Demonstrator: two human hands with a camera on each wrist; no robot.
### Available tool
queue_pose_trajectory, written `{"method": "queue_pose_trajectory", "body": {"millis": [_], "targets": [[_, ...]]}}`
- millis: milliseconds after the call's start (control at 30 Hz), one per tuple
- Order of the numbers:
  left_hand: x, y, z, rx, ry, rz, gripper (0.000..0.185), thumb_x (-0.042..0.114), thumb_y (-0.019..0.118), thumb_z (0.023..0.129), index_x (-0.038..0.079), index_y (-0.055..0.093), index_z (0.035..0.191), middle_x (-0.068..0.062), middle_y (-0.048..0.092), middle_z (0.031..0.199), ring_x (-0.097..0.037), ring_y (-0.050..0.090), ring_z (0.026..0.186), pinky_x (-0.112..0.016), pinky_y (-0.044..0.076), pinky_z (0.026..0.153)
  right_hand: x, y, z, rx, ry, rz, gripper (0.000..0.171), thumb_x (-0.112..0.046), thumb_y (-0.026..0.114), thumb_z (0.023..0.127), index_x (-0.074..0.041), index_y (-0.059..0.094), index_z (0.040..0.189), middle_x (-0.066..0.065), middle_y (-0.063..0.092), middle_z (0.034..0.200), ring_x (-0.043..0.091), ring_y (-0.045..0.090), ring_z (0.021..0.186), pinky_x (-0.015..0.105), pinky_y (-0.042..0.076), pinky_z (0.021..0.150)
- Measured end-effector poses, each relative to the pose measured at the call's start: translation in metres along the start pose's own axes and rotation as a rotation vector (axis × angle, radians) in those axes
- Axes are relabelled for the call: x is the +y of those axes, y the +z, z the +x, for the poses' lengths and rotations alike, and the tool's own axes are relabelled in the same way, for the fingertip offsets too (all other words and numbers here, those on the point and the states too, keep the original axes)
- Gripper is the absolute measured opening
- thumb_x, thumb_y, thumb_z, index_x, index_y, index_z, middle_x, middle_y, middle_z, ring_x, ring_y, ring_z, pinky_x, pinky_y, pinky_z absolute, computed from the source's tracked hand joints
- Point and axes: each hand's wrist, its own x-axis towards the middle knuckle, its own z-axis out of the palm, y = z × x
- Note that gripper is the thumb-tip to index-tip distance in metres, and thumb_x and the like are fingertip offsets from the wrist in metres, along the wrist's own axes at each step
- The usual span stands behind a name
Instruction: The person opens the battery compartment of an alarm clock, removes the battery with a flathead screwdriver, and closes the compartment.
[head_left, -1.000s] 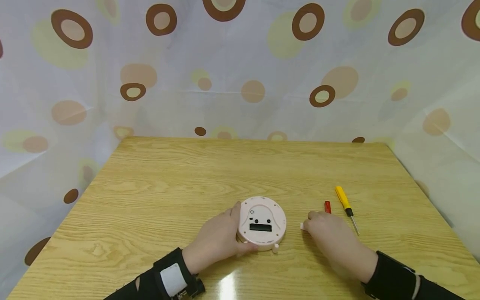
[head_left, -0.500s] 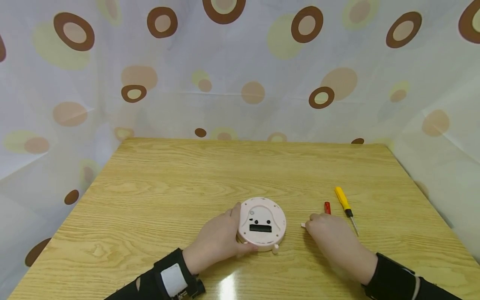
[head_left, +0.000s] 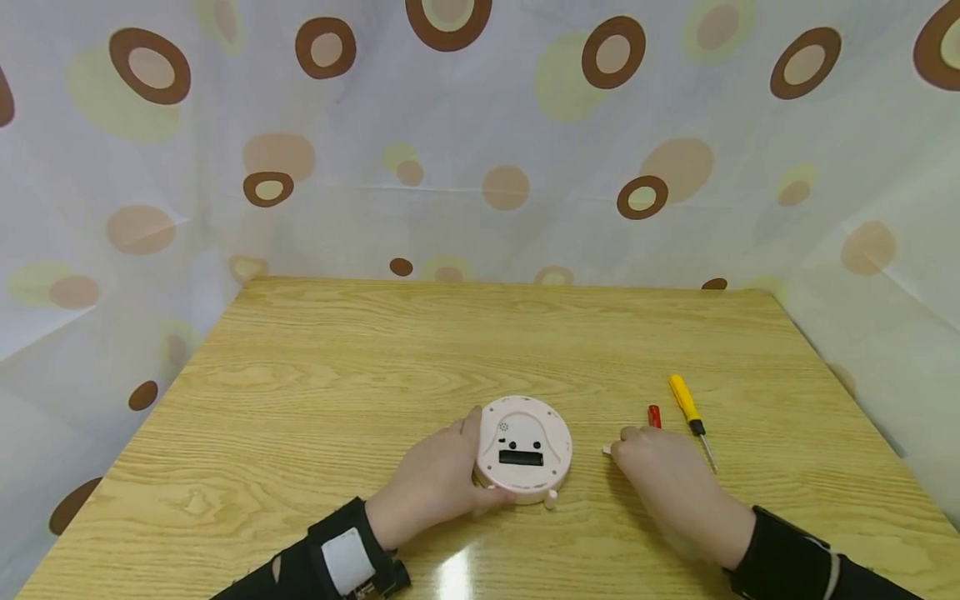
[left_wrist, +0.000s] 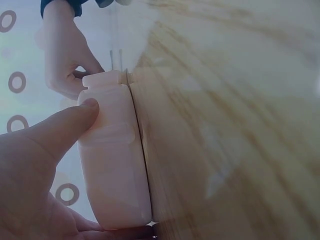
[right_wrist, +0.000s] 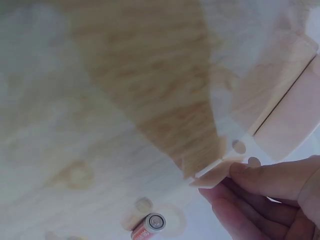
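Left hand [head_left: 438, 483]: fingers and thumb curled round the rim of a round pink clock [head_left: 525, 448], lying face down near the front of the tabletop [head_left: 360, 358], battery slot open. Right hand [head_left: 663, 471]: fingertips pinching a small pale cover piece [right_wrist: 212, 172] on the tabletop, just right of the clock. Beside this hand: red battery [head_left: 654, 415]; yellow-handled screwdriver [head_left: 692, 415]. Backdrop: spotted curtain [head_left: 480, 142].

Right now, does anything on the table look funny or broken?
The pink clock lies face down with its battery slot open and empty. The red battery lies loose on the table, and the right hand pinches a small pink cover.
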Motion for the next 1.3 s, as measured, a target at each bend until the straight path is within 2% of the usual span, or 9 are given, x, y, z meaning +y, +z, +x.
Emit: {"method": "queue_pose_trajectory", "body": {"millis": [100, 200, 367, 467, 567, 700, 800, 1000, 1300], "targets": [[0.000, 0.000, 0.000, -0.003, 0.000, 0.004, 0.123, 0.064, 0.086, 0.079, -0.008, 0.031, 0.162, -0.026, 0.061, 0.149, -0.037, 0.066, 0.131, -0.046, 0.059, 0.102, 0.002, -0.004, 0.002, -0.037, -0.002, 0.025, 0.017, 0.000, 0.086, 0.083, -0.011, 0.074, 0.082, -0.001, 0.061, 0.073, 0.013, 0.059, 0.064, 0.032, 0.052, 0.055], [0.000, 0.000, 0.000, -0.004, -0.002, 0.004, 0.123, 0.064, 0.086, 0.080, -0.008, 0.031, 0.162, -0.026, 0.061, 0.149, -0.037, 0.066, 0.131, -0.046, 0.059, 0.103, 0.003, -0.008, 0.005, -0.033, -0.003, 0.020, 0.019, 0.002, 0.086, 0.082, -0.012, 0.074, 0.081, -0.001, 0.060, 0.073, 0.012, 0.057, 0.063, 0.031, 0.051, 0.055], [-0.001, -0.001, 0.000, 0.001, -0.009, -0.001, 0.122, 0.064, 0.086, 0.080, -0.008, 0.032, 0.162, -0.027, 0.061, 0.148, -0.038, 0.066, 0.132, -0.047, 0.059, 0.103, 0.002, -0.018, 0.014, 0.071, -0.015, -0.048, 0.018, 0.000, 0.087, 0.082, -0.012, 0.074, 0.076, 0.000, 0.058, 0.069, 0.011, 0.050, 0.058, 0.028, 0.046, 0.049], [0.000, -0.002, -0.001, 0.005, -0.006, -0.005, 0.122, 0.063, 0.086, 0.079, -0.008, 0.032, 0.162, -0.027, 0.062, 0.148, -0.038, 0.066, 0.131, -0.048, 0.058, 0.103, -0.002, -0.025, 0.021, 0.114, -0.021, -0.057, 0.020, 0.003, 0.088, 0.080, -0.011, 0.074, 0.076, 0.000, 0.058, 0.069, 0.011, 0.048, 0.058, 0.026, 0.045, 0.049], [0.000, -0.002, -0.001, 0.003, -0.001, -0.010, 0.122, 0.063, 0.087, 0.079, -0.008, 0.032, 0.162, -0.027, 0.061, 0.148, -0.038, 0.066, 0.132, -0.047, 0.058, 0.104, -0.008, -0.031, 0.028, 0.139, -0.027, -0.054, 0.019, 0.000, 0.088, 0.081, -0.011, 0.074, 0.076, -0.001, 0.058, 0.070, 0.011, 0.046, 0.058, 0.025, 0.043, 0.049], [0.000, -0.001, -0.001, 0.003, -0.001, -0.018, 0.122, 0.062, 0.087, 0.079, -0.008, 0.032, 0.162, -0.026, 0.062, 0.148, -0.037, 0.066, 0.131, -0.047, 0.058, 0.104, -0.018, -0.038, 0.038, 0.181, -0.047, -0.050, 0.020, 0.002, 0.088, 0.081, -0.011, 0.073, 0.076, -0.001, 0.058, 0.071, 0.011, 0.048, 0.059, 0.024, 0.045, 0.050], [-0.001, 0.000, -0.001, 0.005, 0.004, -0.020, 0.122, 0.062, 0.087, 0.079, -0.008, 0.032, 0.162, -0.025, 0.062, 0.147, -0.036, 0.067, 0.130, -0.046, 0.059, 0.103, -0.026, -0.042, 0.044, 0.219, -0.059, -0.042, 0.022, 0.005, 0.090, 0.076, -0.010, 0.073, 0.075, 0.000, 0.060, 0.071, 0.012, 0.050, 0.060, 0.024, 0.048, 0.051], [-0.001, 0.001, -0.001, 0.008, 0.010, -0.023, 0.121, 0.062, 0.087, 0.079, -0.009, 0.032, 0.161, -0.026, 0.064, 0.145, -0.036, 0.068, 0.128, -0.046, 0.060, 0.100, -0.038, -0.045, 0.054, 0.311, -0.086, -0.071, 0.023, 0.003, 0.091, 0.074, -0.011, 0.074, 0.073, -0.001, 0.061, 0.069, 0.012, 0.051, 0.057, 0.024, 0.046, 0.046], [-0.001, 0.000, -0.001, 0.013, 0.011, -0.017, 0.121, 0.061, 0.087, 0.079, -0.008, 0.032, 0.162, -0.024, 0.063, 0.146, -0.034, 0.068, 0.128, -0.045, 0.059, 0.101, -0.047, -0.050, 0.057, 0.342, -0.192, -0.033, 0.022, -0.001, 0.094, 0.072, -0.008, 0.074, 0.075, 0.002, 0.066, 0.074, 0.014, 0.059, 0.062, 0.026, 0.053, 0.052]]}}
